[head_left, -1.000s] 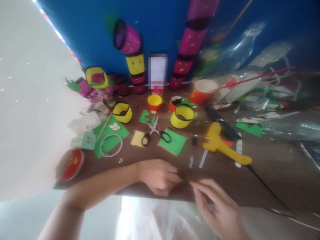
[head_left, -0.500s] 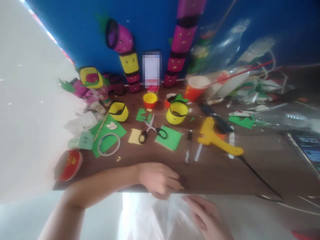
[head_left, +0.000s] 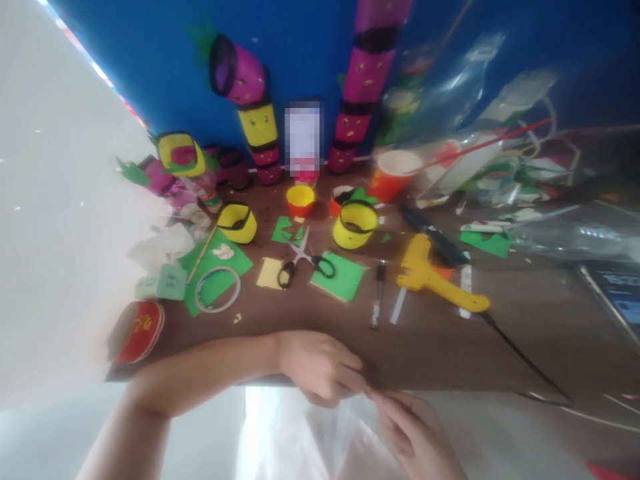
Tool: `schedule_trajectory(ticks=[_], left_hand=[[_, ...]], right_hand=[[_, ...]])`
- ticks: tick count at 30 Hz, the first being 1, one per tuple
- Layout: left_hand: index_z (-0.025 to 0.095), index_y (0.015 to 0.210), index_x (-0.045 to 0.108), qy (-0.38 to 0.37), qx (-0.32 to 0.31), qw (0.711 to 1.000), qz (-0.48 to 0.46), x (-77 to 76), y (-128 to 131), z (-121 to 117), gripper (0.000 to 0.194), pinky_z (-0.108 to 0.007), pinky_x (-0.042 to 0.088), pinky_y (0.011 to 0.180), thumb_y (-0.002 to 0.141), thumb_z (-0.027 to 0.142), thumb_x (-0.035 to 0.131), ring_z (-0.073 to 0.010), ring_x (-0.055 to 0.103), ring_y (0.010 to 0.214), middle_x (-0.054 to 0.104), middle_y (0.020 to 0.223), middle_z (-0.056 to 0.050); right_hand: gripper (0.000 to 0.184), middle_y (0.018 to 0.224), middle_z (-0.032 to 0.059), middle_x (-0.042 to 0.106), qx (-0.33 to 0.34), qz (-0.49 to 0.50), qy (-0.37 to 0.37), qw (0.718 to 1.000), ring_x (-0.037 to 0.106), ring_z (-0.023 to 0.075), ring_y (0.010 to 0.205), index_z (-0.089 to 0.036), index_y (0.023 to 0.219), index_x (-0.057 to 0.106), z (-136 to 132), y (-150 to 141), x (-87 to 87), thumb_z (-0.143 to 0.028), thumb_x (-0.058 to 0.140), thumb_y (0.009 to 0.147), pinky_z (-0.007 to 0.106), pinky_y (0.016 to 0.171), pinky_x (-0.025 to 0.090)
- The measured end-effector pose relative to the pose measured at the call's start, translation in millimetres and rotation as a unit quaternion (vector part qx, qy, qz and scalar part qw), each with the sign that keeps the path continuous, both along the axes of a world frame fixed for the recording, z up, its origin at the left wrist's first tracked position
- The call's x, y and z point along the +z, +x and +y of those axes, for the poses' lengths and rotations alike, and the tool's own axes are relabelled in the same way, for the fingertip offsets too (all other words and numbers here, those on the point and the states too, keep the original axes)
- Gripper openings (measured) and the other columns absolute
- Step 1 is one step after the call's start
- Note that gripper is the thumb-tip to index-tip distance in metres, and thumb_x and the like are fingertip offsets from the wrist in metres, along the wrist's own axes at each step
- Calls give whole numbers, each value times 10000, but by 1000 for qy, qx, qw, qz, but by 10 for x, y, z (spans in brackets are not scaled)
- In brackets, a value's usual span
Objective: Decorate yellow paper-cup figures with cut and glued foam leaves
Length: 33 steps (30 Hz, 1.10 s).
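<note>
My left hand (head_left: 320, 367) is curled near the table's front edge, with its fingers bent in a pinch. Just right of it, my right hand (head_left: 407, 423) comes in from below, its thumb and fingers drawn together. The fingertips of both hands meet. Whatever lies between them is hidden or too small to name. Beyond the hands lie black-handled scissors (head_left: 303, 257), partly spread, over a green paper pad (head_left: 340, 279) and a small yellow paper (head_left: 273, 273). A black marker (head_left: 379, 293) and a yellow hot glue gun (head_left: 425, 273) lie to the right.
Yellow cups with black rims (head_left: 354, 225) stand behind the scissors. A tape roll (head_left: 217, 308) lies on green paper at the left, near a red lid-like piece (head_left: 145, 330). The glue gun's cord (head_left: 520, 363) trails right, below a phone (head_left: 615, 300). Purple figures (head_left: 250, 80) stand behind.
My right hand has come up slightly, and its fingertips now meet those of my left hand. A tiny pale bit seen at the left fingertips earlier no longer shows.
</note>
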<state>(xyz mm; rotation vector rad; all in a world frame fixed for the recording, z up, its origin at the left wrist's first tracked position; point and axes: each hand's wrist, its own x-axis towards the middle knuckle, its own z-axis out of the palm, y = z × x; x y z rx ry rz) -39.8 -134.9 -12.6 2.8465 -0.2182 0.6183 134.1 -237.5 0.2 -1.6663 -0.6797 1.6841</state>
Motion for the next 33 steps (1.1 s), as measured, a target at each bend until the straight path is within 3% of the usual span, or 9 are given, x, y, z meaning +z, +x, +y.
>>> schedule_trajectory(ticks=[6,13,15,18,20,22,24,30,33], left_hand=[[180,546,499,3,4,1000,6,-2,-2,-5,230,-296,421,618,772,158,532,-147,458,701,509,787,-66],[181,585,531,-7,1,1000,-1,-47,1,-13,179,-298,435,605,762,170,559,-147,484,672,523,750,-63],[173,704,595,-26,11,1000,-9,-52,-21,-11,73,-289,442,609,761,182,549,-153,499,674,532,723,-61],[129,986,600,-78,94,990,-69,28,-106,70,243,-276,454,627,768,193,513,-154,517,681,564,719,-55],[136,1102,549,-112,213,962,-129,151,-184,214,336,-282,465,656,773,180,498,-153,530,710,593,792,-61],[164,1191,492,-163,385,894,-159,291,-249,434,417,-320,474,732,775,176,508,-174,544,808,588,893,-77],[171,1298,371,-222,488,826,-173,397,-272,700,578,-377,468,818,757,232,565,-212,537,950,540,1085,-120],[134,1417,45,-408,465,775,-126,484,-78,1331,1077,-477,301,1043,629,397,730,-315,333,1283,329,1363,-218],[126,1423,-35,-439,428,783,-105,584,39,1442,1184,-478,252,1069,587,394,759,-316,323,1296,329,1372,-225]], right_hand=[[474,431,-71,172,35,-23,79,996,162,77,388,-221,442,356,1,3,24,-537,554,735,231,332,180],[460,406,-50,290,40,-91,91,991,280,79,368,-192,463,502,-25,12,-32,-572,578,709,217,337,281],[433,399,-43,323,40,-94,109,989,301,87,365,-193,481,549,-49,31,-32,-555,578,717,223,336,293],[376,393,-27,381,32,-104,135,985,332,99,369,-197,504,605,-49,106,35,-504,598,720,230,334,302],[312,432,-10,455,-2,-121,134,983,383,105,393,-192,533,641,11,175,125,-464,642,686,229,346,320],[250,495,2,509,-51,-135,131,981,439,114,440,-185,583,672,130,230,227,-428,683,645,227,374,344],[216,520,-7,494,-86,-128,148,977,441,109,472,-181,622,680,290,246,305,-395,692,648,224,407,354],[160,553,-24,465,-147,-80,289,943,402,83,499,-160,692,673,730,92,312,-319,683,699,218,419,294],[183,571,-6,509,-127,-97,298,941,419,83,498,-150,676,680,806,19,321,-328,668,716,219,413,298]])
